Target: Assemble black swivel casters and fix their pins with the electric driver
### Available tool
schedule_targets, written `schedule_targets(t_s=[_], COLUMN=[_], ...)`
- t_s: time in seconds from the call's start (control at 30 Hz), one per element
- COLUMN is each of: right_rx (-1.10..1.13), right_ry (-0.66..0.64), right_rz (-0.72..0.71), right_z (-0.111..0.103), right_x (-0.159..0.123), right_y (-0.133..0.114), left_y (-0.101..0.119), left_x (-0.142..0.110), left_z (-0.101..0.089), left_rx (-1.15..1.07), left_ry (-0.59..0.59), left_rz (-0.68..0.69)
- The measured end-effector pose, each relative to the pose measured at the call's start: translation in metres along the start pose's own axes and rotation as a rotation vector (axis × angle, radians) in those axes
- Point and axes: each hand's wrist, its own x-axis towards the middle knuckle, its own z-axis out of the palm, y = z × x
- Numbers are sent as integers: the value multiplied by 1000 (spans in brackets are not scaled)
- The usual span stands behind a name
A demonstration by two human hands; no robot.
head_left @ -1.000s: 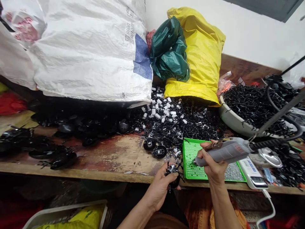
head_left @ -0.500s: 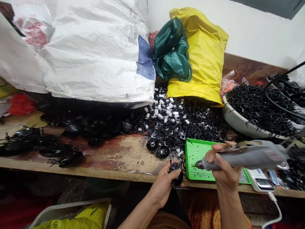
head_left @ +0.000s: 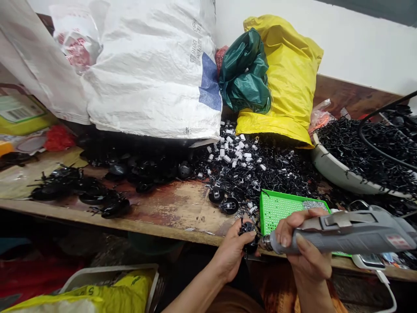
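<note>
My left hand point(head_left: 232, 250) is closed around a round black plastic part point(head_left: 250, 238) at the table's front edge, thumb pressed on top. In my right hand point(head_left: 306, 243) is a grey electric screwdriver point(head_left: 352, 232), held level with its tip pointing left. The tip is right beside the black part; whether it touches cannot be made out. Behind the screwdriver lies a green perforated tray point(head_left: 276, 208) with small silver screws point(head_left: 316, 204) at its far end. Two black discs with metal fittings point(head_left: 229, 205) rest left of the tray.
A heap of small black and white parts point(head_left: 254, 169) spreads behind the tray. A white sack point(head_left: 150, 78), a yellow bag point(head_left: 289, 82) and a dark green bag point(head_left: 247, 74) stand at the back. A basin point(head_left: 335, 169) of black pieces is at right. Black assemblies point(head_left: 94, 191) lie left.
The screwdriver has moved from over the green tray left and down to the black part in my left hand. The view has shifted slightly left.
</note>
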Motion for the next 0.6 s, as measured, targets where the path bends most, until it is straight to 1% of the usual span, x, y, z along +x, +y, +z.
schedule_targets(t_s=[0.13, 0.3, 0.37, 0.47, 0.5, 0.53, 0.6], right_rx=[-37, -50, -24, 138, 170, 170, 97], right_ry=[-60, -210, -311, -500, -525, -502, -375], right_rz=[-6, -15, -18, -27, -25, -12, 60], right_z=[1, 0, 1, 3, 2, 1, -6], right_x=[-6, -11, -11, -9, -7, -6, -2], right_y=[1, -3, -3, 1, 1, 1, 0], left_y=[1, 0, -4, -11, -9, -5, 16], left_x=[-2, -7, -9, -12, -14, -16, -28], left_z=[6, 11, 12, 11, 10, 7, -4], left_rx=[16, 52, 67, 99, 118, 144, 218], left_ry=[11, 47, 36, -4, -12, -7, 51], left_rz=[-15, -53, -50, -75, -88, -86, -36])
